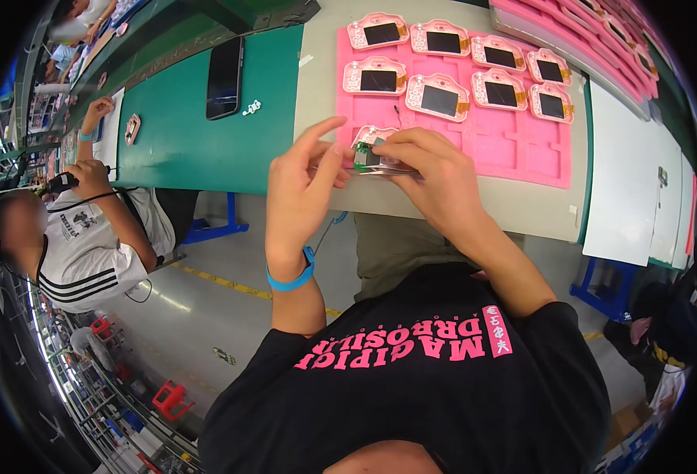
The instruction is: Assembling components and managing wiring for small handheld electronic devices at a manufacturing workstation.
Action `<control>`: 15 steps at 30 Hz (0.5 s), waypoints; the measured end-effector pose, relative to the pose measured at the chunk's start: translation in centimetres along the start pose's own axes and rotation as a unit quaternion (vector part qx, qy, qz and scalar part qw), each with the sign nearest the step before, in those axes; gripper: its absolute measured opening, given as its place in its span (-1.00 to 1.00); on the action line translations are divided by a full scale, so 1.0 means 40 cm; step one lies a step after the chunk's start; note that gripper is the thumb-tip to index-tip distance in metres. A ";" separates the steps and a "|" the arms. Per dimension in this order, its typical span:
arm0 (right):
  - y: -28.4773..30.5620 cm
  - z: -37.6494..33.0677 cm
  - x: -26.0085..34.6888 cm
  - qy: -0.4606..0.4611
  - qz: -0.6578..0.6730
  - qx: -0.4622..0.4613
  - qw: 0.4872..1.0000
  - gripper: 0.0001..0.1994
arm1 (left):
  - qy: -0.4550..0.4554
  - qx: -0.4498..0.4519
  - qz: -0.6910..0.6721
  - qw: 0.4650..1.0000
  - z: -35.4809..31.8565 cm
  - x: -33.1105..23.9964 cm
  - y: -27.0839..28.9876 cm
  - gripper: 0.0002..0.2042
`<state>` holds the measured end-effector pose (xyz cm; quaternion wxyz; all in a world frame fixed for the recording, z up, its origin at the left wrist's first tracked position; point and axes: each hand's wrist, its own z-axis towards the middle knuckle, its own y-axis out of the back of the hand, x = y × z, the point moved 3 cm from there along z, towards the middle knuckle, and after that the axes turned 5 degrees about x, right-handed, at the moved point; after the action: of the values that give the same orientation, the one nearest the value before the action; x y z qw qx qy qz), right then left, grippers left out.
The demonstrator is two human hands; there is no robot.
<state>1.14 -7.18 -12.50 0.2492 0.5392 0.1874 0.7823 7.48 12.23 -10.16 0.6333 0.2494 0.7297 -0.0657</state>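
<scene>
With the right hand [443, 170], pinches a small green-and-grey electronic part [367, 156] between thumb and fingers, at the near left corner of the pink tray [502, 150]. Holds the left hand [305, 178] right beside it, fingers curled; cannot tell whether gripping too. Likely light, stiff, fragile, perhaps slick; best taken by the edges, without pressing on circuitry.

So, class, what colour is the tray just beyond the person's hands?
The tray is pink, seen best in the head view.
</scene>
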 end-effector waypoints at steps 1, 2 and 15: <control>-0.002 -0.001 0.003 -0.009 -0.012 -0.005 1.000 -0.68 | -0.025 -0.016 0.060 0.998 0.004 0.000 0.007 -0.54; -0.002 0.000 0.005 -0.017 -0.024 -0.011 0.999 -0.68 | -0.051 -0.032 0.119 0.991 0.009 0.000 0.009 -0.51; 0.022 0.015 0.020 -0.019 0.000 0.027 0.999 -0.72 | -0.195 -0.007 0.191 0.962 0.032 0.052 -0.025 -0.32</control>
<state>1.29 -7.41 -11.20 0.2376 0.5607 0.2036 0.7666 8.02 11.42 -12.60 0.7655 0.3623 0.5315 0.0143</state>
